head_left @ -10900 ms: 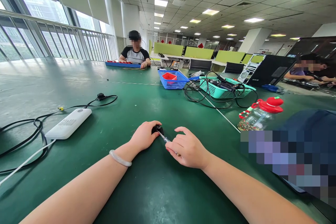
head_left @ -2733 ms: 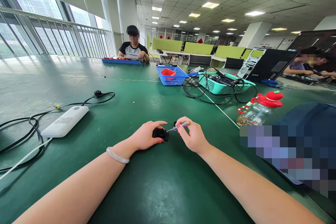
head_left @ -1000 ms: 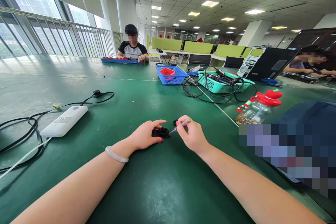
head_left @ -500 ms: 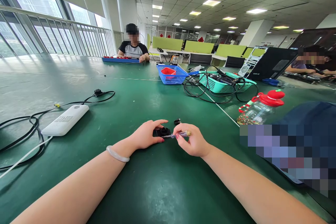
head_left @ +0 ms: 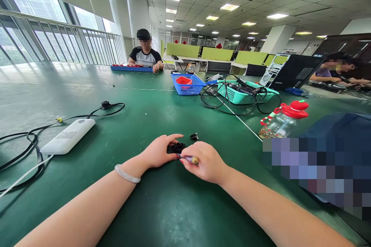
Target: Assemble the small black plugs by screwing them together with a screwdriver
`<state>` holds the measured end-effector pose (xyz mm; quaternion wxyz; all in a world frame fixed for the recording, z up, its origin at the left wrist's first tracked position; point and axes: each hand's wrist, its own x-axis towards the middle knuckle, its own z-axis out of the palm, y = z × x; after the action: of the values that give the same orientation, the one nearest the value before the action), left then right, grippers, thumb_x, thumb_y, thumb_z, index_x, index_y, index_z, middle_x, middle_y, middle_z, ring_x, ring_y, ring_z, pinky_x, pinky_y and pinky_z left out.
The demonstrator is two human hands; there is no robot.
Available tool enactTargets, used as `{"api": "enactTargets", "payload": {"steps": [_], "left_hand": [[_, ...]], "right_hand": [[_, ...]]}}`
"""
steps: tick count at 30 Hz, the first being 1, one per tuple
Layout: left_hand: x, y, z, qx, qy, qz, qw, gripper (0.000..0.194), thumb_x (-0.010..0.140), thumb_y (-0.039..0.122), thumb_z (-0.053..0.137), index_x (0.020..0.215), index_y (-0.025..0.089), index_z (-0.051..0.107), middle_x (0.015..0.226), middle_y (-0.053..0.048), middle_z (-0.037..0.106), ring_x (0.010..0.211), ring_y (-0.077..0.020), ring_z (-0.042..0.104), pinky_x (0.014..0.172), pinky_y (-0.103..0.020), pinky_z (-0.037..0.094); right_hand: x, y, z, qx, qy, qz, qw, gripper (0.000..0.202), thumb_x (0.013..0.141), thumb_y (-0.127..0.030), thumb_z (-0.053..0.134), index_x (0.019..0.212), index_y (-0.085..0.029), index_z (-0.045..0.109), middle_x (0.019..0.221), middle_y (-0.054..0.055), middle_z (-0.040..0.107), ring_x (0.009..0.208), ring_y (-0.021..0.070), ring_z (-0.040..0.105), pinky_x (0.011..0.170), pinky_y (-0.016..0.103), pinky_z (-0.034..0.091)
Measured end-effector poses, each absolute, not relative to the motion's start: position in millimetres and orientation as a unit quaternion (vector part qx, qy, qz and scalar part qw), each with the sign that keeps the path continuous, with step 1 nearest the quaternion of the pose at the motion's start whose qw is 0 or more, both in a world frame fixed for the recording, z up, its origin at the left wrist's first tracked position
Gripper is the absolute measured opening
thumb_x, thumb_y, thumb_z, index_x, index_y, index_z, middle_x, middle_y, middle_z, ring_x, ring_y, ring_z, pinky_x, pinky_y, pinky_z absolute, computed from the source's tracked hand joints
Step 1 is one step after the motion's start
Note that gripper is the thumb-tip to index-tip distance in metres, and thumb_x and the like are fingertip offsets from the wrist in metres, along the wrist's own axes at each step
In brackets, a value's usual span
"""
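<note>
My left hand [head_left: 160, 151] holds a small black device [head_left: 176, 148] on the green table [head_left: 139, 204], its thumb and fingers around the left part. My right hand [head_left: 204, 162] is closed round a screwdriver [head_left: 191, 159] with a clear purplish handle and a yellowish end. The screwdriver points left, toward the near edge of the device; its tip is hidden by the fingers. Just beyond my right hand lies a small black part [head_left: 194, 136] with metal prongs.
A white power bank [head_left: 68, 136] with cables lies left. Farther off are a blue basket [head_left: 188, 88], a teal basket [head_left: 234, 97] with black cables and a red-lidded bottle [head_left: 282, 121]. A person [head_left: 145, 52] sits across the table; others sit at far right.
My right hand has turned and shifted slightly left and nearer, so the screwdriver's end now faces me more. The small black part beyond it shows more fully. The whole view has shifted slightly.
</note>
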<state>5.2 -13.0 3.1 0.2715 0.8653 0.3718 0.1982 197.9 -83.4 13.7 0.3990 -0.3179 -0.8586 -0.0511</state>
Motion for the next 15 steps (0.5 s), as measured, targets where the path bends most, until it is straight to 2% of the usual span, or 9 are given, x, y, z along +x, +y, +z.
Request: {"api": "enactTargets", "payload": {"steps": [6, 10, 15], "left_hand": [[5.3, -13.2, 3.8, 0.863, 0.376, 0.197, 0.275, 0.064, 0.073, 0.034, 0.07, 0.133, 0.029, 0.049, 0.113, -0.004, 0.069, 0.106, -0.0238, 0.061, 0.095, -0.038, 0.046], [4.9, -14.0, 4.4, 0.864, 0.373, 0.203, 0.27, 0.062, 0.073, 0.032, 0.069, 0.132, 0.028, 0.05, 0.11, -0.004, 0.07, 0.104, -0.0237, 0.062, 0.095, -0.038, 0.046], [5.0, -15.3, 6.2, 0.867, 0.377, 0.204, 0.253, 0.061, 0.073, 0.03, 0.067, 0.131, 0.028, 0.049, 0.11, -0.003, 0.07, 0.104, -0.0241, 0.062, 0.095, -0.039, 0.045]], "right_hand": [[198.6, -82.3, 14.9, -0.347, -0.851, 0.013, 0.394, 0.009, 0.088, -0.03, 0.058, 0.083, -0.023, 0.062, 0.071, 0.0, 0.069, 0.062, 0.0138, 0.059, 0.065, 0.026, 0.045], [200.3, -80.1, 18.6, -0.423, -0.801, 0.125, 0.405, 0.012, 0.087, -0.028, 0.056, 0.077, -0.023, 0.061, 0.065, -0.003, 0.064, 0.058, 0.0118, 0.056, 0.06, 0.023, 0.043], [205.6, -73.6, 16.2, -0.454, -0.738, 0.238, 0.439, 0.019, 0.089, -0.033, 0.051, 0.077, -0.021, 0.058, 0.064, -0.003, 0.06, 0.055, 0.0116, 0.056, 0.056, 0.023, 0.045]]}}
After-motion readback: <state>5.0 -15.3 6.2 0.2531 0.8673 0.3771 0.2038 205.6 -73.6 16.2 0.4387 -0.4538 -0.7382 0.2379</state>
